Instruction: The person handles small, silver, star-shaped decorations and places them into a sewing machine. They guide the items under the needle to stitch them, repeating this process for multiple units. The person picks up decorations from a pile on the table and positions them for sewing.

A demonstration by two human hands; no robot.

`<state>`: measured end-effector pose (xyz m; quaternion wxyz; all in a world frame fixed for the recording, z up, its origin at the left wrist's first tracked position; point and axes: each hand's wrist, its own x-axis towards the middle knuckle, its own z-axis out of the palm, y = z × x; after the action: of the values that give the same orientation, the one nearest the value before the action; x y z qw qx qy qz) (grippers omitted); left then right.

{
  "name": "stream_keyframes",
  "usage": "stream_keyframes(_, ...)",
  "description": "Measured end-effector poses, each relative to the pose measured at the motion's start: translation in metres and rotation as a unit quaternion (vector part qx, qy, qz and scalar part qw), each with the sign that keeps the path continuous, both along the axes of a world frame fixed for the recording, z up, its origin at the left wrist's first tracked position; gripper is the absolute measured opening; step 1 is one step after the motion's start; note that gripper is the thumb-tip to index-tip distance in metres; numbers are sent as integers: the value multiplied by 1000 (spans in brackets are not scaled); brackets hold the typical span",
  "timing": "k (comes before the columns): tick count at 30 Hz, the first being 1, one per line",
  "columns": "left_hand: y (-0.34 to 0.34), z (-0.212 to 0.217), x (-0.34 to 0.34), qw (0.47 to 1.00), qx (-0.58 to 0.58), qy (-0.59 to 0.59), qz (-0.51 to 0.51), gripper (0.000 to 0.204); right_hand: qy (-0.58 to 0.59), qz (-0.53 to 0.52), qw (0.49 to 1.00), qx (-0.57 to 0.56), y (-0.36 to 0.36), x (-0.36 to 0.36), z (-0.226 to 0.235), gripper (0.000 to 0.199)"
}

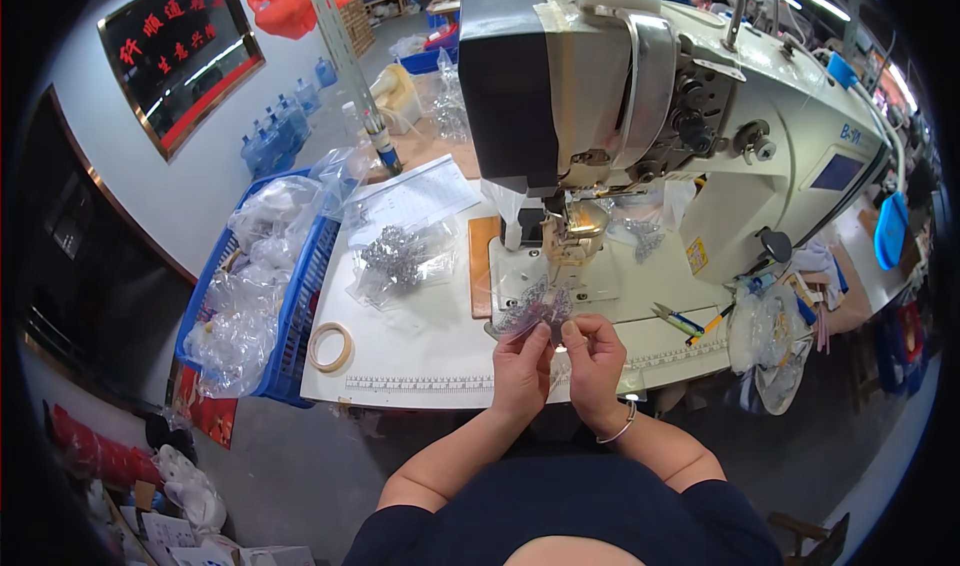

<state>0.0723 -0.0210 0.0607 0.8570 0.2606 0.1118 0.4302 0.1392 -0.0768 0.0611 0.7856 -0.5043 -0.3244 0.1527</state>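
Small clear lace piece (535, 311) pinched between both hands (556, 361), before sewing machine (640, 106).

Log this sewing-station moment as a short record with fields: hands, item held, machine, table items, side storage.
left hand: pinching the small clear packet, fingers closed on it
right hand: pinching the same packet from the other side
small clear packet: held above the table edge, in front of the needle area; contents look silvery
sewing machine: white, directly behind the hands
table items: tape roll, clear bag of silver pieces, scissors
side storage: blue basket of clear bags, left of table
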Motion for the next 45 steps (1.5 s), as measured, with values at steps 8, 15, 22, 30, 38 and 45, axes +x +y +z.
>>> stream_keyframes(8, 9, -14, -12, 998, 4, 52, 38, 17, -102, 44, 986, -123, -26, 1, -10, 17)
stream_keyframes(15, 26, -14, -24, 989, 76, 125, -22, 20, -108, -46, 982, -148, -66, 42, -19, 8)
stream_keyframes(22, 24, -8, -31, 920, 248, 275, -127, 17, 1, 264, 933, -244, -17, 58, 13, 23)
stream_keyframes(30, 51, -12, -41, 848, 366, 354, -147, 14, 78, 309, 928, -195, -10, 47, -10, 16)
stream_keyframes(38, 22, -4, -70, 794, 428, 136, 409, 8, 276, 184, 943, -20, 1, 14, -20, 12)
stream_keyframes(45, 6, -39, -74, 976, 164, 117, 81, 72, 352, 230, 906, 45, 27, -33, -18, 10)
